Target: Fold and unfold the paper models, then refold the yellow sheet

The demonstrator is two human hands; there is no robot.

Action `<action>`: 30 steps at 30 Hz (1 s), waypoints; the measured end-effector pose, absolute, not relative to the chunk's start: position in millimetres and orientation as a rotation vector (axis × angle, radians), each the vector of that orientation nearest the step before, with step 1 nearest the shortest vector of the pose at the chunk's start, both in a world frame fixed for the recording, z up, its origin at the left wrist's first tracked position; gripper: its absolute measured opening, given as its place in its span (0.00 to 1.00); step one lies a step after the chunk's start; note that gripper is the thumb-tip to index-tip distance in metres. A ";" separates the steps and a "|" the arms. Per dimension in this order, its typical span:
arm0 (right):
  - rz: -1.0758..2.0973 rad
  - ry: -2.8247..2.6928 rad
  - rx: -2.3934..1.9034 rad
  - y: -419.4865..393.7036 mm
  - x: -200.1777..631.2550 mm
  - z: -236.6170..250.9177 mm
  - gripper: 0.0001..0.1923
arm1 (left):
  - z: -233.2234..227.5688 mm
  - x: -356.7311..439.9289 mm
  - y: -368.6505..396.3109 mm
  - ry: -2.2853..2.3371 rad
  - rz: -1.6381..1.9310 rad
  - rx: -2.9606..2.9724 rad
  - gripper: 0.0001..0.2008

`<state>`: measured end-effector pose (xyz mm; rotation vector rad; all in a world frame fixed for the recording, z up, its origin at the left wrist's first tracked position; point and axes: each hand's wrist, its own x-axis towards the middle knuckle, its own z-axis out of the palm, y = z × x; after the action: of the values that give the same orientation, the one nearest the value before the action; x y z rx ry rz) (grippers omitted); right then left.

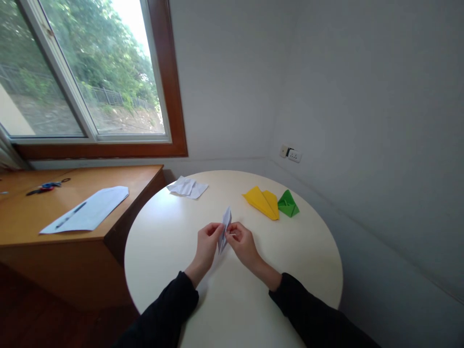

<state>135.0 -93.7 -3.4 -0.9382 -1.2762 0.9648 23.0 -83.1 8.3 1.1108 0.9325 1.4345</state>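
Home study corner: wooden desk [79, 232], round table [174, 232], window [83, 72].

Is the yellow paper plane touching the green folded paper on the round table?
Touching. In the head view, the yellow paper plane and the green folded paper meet edge to edge, with no strip of the table visible between them.

left hand [207, 241], right hand [243, 241], fingertips pinched together

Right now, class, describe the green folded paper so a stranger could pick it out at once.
Start at the round cream table in the corner under the wall socket. On its far right side lie two folded paper shapes touching each other: the green folded paper is the right-hand one. It is smaller and squatter than the yellow paper plane beside it, and the only green thing there.
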 end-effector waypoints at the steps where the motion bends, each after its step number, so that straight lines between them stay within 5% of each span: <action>1: 0.965 -1.253 -0.942 -94.2 134.2 -3.6 0.06 | 7.9 22.4 -83.7 0.939 1.442 1.110 0.11; 30: 1.008 -0.926 -0.907 -84.2 131.3 -17.5 0.12 | 2.1 27.1 -90.0 0.970 1.533 1.194 0.08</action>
<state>131.3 -84.2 -17.5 -0.9073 -0.9265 1.0082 27.1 -90.0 2.1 1.1942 0.9700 1.5334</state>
